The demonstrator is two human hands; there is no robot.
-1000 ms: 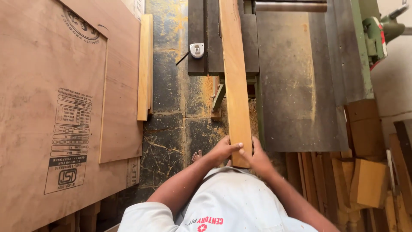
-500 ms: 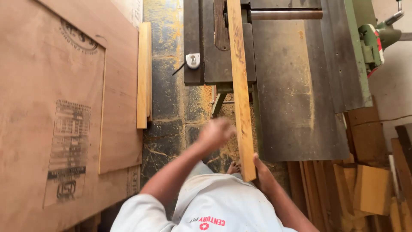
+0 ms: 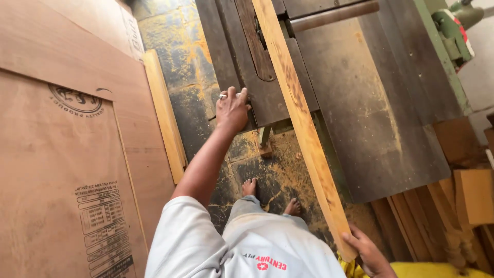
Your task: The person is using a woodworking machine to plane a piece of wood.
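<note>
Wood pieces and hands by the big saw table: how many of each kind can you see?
Long planks: 2, one on the saw table held at its near end, one on the floor by the sheets
Big plywood sheets: at least 2
Hands: 2, left hand, right hand
Bare feet: 2
Total: 8

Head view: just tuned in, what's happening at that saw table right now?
A person stands barefoot at a dark metal saw table. The right hand grips the near end of a long wooden plank that lies lengthwise across the table. The left hand is over a small white object at the table's near left edge. Large plywood sheets lie to the left, with a narrow wood strip beside them.
</note>
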